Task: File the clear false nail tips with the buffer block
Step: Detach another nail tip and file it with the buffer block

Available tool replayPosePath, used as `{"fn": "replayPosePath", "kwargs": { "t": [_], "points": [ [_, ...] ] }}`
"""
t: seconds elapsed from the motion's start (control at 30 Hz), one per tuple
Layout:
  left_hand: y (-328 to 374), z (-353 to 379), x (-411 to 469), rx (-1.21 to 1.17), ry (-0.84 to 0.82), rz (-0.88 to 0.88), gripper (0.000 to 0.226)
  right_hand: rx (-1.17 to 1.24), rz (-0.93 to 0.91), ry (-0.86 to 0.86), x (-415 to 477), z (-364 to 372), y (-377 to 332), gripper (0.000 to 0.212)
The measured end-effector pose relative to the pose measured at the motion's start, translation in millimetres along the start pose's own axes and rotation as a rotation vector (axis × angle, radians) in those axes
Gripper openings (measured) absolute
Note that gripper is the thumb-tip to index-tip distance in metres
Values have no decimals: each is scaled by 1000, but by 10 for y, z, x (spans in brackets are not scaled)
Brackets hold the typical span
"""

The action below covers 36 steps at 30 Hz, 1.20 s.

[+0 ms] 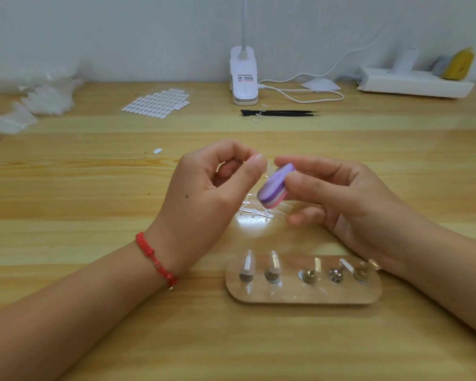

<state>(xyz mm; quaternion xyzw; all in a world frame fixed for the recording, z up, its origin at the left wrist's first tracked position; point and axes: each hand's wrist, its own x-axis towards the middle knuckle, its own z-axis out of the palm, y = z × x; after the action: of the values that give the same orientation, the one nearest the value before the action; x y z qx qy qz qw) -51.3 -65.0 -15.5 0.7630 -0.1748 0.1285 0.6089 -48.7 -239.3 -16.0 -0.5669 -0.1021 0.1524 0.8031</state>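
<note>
1. A light wooden table carries everything.
2. Far side: clip lamp, black tweezers, sticker sheet, power strip.
3. Near side: oval wooden stand, with a clear plastic frame beyond it.

You are at a nail-craft work spot: a wooden bench against a white wall carries a clip-on lamp, a power strip, black tweezers, a sheet of adhesive tabs and a nail-tip stand.

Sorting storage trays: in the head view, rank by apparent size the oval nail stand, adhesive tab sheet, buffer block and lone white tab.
Largest first:
oval nail stand
adhesive tab sheet, farther away
buffer block, held nearer, so unsure against the sheet
lone white tab
</note>
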Motion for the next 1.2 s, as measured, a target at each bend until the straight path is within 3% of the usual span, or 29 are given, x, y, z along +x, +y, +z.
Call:
{"fn": "replayPosePath", "kwargs": {
  "t": [0.43, 0.53, 0.77, 0.93, 1.1, 1.2],
  "points": [
    [31, 19, -31, 11, -112, 20, 17, 25, -9, 39, 19, -17, 10, 23],
    [33, 19, -35, 7, -92, 23, 18, 112, -3, 72, 28, -43, -7, 20],
    [32, 23, -29, -9, -89, 17, 17, 2, -21, 11, 7, -14, 13, 12],
    [48, 28, -45, -3, -149, 10, 17, 59, -34, 70, 21, -31, 14, 14],
    [36, 18, -24, -21, -102, 7, 17, -30, -41, -24, 13, -7, 33, 14],
    [38, 24, -30, -34, -110, 1, 16, 24, -36, 26, 24, -38, 25, 14]
  ]
}}
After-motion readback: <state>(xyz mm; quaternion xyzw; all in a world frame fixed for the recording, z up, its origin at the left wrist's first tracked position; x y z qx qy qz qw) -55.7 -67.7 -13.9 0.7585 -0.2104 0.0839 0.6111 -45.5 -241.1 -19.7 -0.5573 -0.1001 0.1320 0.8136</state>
